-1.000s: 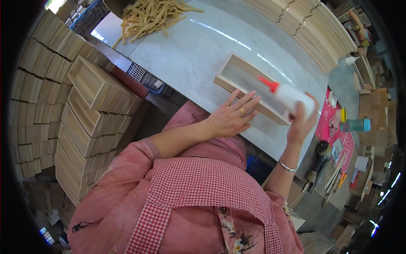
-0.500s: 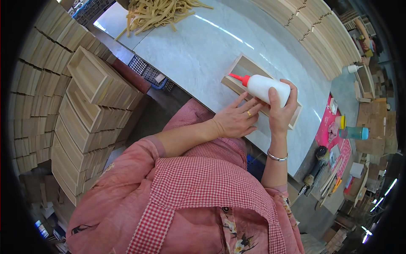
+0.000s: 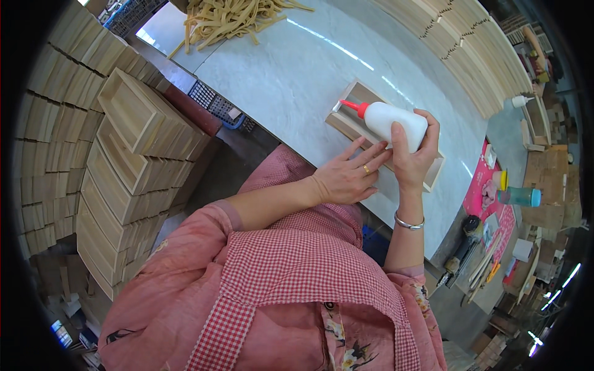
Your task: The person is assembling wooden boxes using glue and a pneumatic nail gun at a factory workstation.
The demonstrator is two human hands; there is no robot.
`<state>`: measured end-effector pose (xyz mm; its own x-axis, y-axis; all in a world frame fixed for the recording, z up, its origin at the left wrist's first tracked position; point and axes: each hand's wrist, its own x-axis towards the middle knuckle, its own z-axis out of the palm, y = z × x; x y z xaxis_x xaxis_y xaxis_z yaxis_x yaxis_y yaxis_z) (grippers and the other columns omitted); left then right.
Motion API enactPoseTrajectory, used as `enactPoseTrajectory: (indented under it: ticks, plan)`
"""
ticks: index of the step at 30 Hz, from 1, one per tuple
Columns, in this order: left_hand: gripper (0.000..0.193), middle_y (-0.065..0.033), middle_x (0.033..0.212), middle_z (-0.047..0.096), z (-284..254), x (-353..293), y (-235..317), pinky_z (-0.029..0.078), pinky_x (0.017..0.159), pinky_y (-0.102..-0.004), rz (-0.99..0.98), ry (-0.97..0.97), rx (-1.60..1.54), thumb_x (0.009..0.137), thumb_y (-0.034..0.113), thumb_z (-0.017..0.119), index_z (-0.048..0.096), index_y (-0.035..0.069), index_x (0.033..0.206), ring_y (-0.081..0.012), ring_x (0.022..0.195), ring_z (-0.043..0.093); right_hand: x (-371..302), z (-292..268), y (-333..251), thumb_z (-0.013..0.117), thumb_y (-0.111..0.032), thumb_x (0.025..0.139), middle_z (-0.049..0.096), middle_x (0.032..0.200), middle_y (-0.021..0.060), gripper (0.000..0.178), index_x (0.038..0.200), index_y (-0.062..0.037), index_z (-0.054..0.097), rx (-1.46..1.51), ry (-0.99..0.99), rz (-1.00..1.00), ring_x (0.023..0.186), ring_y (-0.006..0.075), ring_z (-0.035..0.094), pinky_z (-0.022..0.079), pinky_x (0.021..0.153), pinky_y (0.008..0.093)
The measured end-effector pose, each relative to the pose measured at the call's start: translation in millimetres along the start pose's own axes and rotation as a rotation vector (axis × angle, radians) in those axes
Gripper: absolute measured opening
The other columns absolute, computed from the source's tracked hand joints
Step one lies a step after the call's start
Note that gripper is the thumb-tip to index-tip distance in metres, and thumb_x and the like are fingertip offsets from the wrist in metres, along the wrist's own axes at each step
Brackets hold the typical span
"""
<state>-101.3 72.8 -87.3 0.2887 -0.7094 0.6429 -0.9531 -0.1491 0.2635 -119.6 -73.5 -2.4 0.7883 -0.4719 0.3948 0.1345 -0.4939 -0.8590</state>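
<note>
While the right hand [image 3: 413, 157] was clamped around the white glue bottle [image 3: 396, 122], the red nozzle pointed at the far-left corner of the wooden tray [image 3: 346, 105] on the pale table [image 3: 291, 74]. The bottle lay tilted above the tray, held just over its near wall. The left hand [image 3: 346, 176] rested beside it, fingers spread flat on the tray's near edge, touching the right hand's wrist side. Stacked trays [image 3: 130, 142] stood well to the left.
</note>
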Motion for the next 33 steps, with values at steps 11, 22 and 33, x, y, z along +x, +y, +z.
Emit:
enactPoseTrajectory:
  ticks: [11, 22, 33]
  plan:
    - [0.030, -0.0173, 0.159, 0.040, 2, 0, 2, 0.022, 0.123, -0.0551, -0.010, -0.014, -0.005, 0.090, 0.033, 0.066, 0.068, 0.004, 0.098, -0.0330, 0.152, 0.032, 28, 7, 10, 0.077, -0.020, 0.087, 0.063, 0.108, 0.0119, 0.046, 0.125, -0.0069, 0.054, -0.124, 0.127, -0.068, 0.090, 0.0243, 0.062, 0.052, 0.079, 0.0351]
    - [0.030, -0.0167, 0.160, 0.038, -3, 2, 1, 0.021, 0.123, -0.0544, -0.012, -0.042, 0.014, 0.089, 0.033, 0.067, 0.068, 0.004, 0.097, -0.0325, 0.152, 0.030, 20, -20, 9, 0.077, -0.021, 0.087, 0.064, 0.107, 0.0118, 0.044, 0.123, -0.0070, 0.055, -0.239, 0.199, -0.045, 0.089, 0.0251, 0.062, 0.052, 0.080, 0.0354]
    - [0.027, -0.0145, 0.162, 0.035, -4, 3, 3, 0.018, 0.124, -0.0532, -0.021, -0.097, 0.003, 0.090, 0.032, 0.065, 0.065, 0.006, 0.098, -0.0306, 0.153, 0.028, -6, -83, 16, 0.076, -0.021, 0.088, 0.064, 0.110, 0.0135, 0.042, 0.122, -0.0056, 0.056, -0.354, 0.326, 0.029, 0.094, 0.0259, 0.062, 0.052, 0.085, 0.0366]
